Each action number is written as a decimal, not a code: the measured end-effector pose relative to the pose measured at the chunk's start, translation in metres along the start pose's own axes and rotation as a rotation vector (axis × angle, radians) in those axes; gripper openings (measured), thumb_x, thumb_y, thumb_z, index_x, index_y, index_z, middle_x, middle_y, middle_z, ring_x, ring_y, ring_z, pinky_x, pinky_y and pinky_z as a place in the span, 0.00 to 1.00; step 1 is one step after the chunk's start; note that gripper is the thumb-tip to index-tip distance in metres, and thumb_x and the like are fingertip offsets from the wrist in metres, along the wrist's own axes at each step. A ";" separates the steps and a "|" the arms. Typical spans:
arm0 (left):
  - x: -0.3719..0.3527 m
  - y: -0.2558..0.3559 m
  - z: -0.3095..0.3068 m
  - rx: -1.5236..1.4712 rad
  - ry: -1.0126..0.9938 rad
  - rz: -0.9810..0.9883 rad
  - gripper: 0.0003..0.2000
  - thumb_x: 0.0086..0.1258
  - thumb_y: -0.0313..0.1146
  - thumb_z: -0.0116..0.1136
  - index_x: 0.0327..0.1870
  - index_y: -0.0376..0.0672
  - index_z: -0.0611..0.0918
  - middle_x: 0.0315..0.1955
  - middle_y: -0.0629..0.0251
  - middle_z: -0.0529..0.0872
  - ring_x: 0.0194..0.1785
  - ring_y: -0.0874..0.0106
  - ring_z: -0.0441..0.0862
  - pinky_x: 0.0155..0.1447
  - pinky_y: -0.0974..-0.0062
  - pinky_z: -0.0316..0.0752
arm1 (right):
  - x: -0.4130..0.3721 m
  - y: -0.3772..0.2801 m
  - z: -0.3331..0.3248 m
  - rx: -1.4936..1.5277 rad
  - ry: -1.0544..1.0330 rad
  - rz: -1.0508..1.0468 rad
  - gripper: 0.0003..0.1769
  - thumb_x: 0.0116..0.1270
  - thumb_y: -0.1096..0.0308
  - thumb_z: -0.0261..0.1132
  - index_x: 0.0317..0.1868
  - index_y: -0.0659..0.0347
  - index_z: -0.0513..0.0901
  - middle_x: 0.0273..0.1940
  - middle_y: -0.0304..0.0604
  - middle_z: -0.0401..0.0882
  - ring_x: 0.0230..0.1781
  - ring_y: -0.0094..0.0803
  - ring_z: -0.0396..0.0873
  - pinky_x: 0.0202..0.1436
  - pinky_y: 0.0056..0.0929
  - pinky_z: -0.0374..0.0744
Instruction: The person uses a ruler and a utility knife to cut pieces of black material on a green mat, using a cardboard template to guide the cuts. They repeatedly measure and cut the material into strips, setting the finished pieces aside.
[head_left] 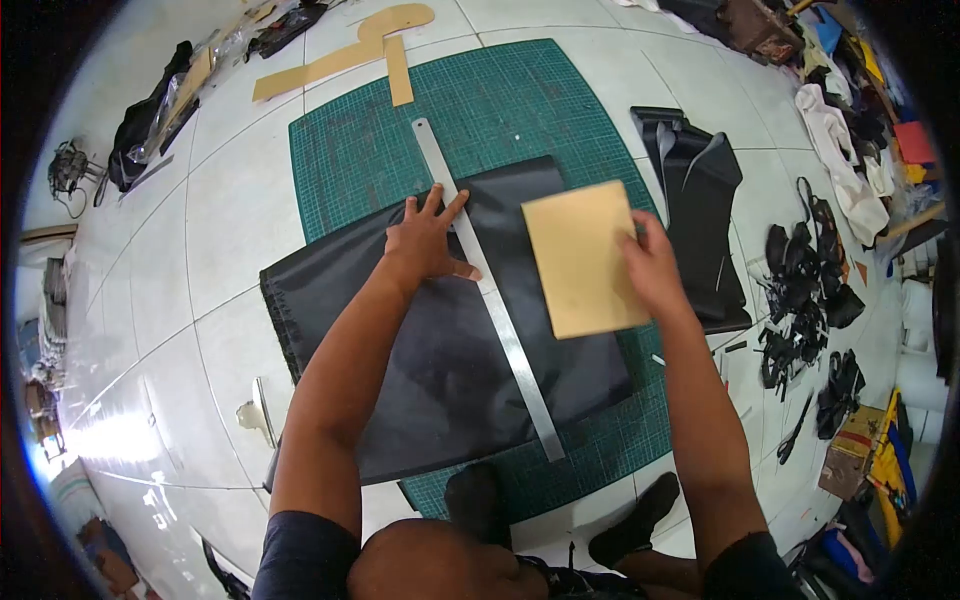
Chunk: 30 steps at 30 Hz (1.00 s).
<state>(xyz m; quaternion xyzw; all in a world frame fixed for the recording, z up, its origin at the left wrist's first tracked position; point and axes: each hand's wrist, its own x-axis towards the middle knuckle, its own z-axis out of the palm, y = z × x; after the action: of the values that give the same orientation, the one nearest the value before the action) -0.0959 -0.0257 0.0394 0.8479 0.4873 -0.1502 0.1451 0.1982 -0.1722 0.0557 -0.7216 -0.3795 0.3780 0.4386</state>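
Observation:
My left hand (428,240) lies with fingers spread on a long metal ruler (512,352) and the black fabric (425,370) beneath it. The ruler runs at a slant across the fabric, its far end over the green cutting mat (350,150). In my right hand (652,265) is a tan rectangular cardboard piece (583,262), gripped at its right edge with the thumb on top. That piece overlaps the right part of the fabric in this view.
Cardboard pattern pieces (345,62) lie beyond the mat. Folded black material (690,210) sits to the right, with black scraps (800,300) further over. A metal clip-like object (258,412) rests on the tiled floor (150,290) at left. My feet are at the mat's near edge.

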 end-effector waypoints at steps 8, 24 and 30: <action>0.007 -0.006 0.007 0.008 0.062 0.031 0.72 0.33 0.70 0.79 0.79 0.39 0.53 0.80 0.58 0.53 0.79 0.45 0.57 0.66 0.49 0.78 | 0.084 0.019 0.077 -0.249 0.023 -0.050 0.24 0.66 0.60 0.71 0.59 0.57 0.76 0.36 0.45 0.84 0.37 0.39 0.84 0.42 0.40 0.79; 0.011 0.006 0.003 0.140 0.026 0.026 0.70 0.38 0.77 0.71 0.80 0.41 0.53 0.81 0.61 0.52 0.76 0.38 0.61 0.58 0.46 0.83 | 0.091 0.032 0.088 -0.349 0.090 -0.075 0.24 0.62 0.55 0.75 0.54 0.58 0.82 0.30 0.38 0.83 0.28 0.27 0.80 0.34 0.30 0.77; 0.013 0.008 0.000 0.067 -0.018 0.001 0.73 0.33 0.77 0.73 0.81 0.44 0.52 0.81 0.59 0.52 0.77 0.36 0.56 0.70 0.44 0.73 | 0.091 0.025 0.085 -0.394 0.045 -0.010 0.27 0.62 0.50 0.72 0.58 0.53 0.81 0.38 0.42 0.86 0.39 0.38 0.85 0.43 0.40 0.79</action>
<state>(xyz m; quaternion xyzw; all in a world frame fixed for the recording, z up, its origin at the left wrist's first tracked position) -0.0827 -0.0201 0.0348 0.8512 0.4802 -0.1740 0.1210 0.1679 -0.0706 -0.0149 -0.7998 -0.4399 0.2781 0.2991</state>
